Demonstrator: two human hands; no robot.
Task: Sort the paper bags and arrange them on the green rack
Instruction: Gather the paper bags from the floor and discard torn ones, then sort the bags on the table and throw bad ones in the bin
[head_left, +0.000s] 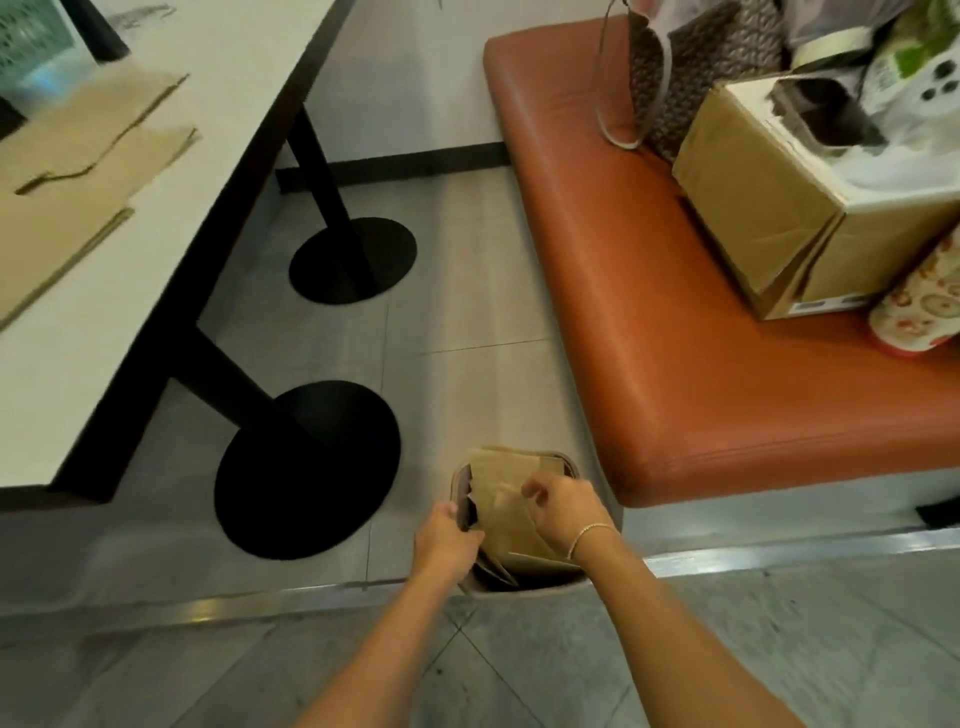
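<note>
Down at the floor first: left hand (448, 538) curled over the near-left rim of the small bin (524, 587), fingers hooked on the edge, steadying it. Just beside, right hand (558, 512) with fingers bent, pinching at the top of the brown paper bags (501, 501) that stand upright inside the bin; exact pinch point partly hidden by the knuckles. Thin bracelet (589, 538) at that wrist.

Now sweeping from the left: white table (218, 171) carrying more flattened paper bags (78, 171), laid in overlapping sheets; pale green rack (31, 36) at the far corner, only a slice visible. Black table bases (306, 467) on the tiles below. Across to the right, orange bench (649, 322) loaded with a cardboard box (769, 208) and a patterned handbag (701, 67).

Handling, as a judgement: light, thin, creased paper, likely to tear or buckle if yanked by one corner. Better taken by the folded top edge with thumb and fingers flat, lifted straight up while the bin is held down, then carried over to the table stack.
</note>
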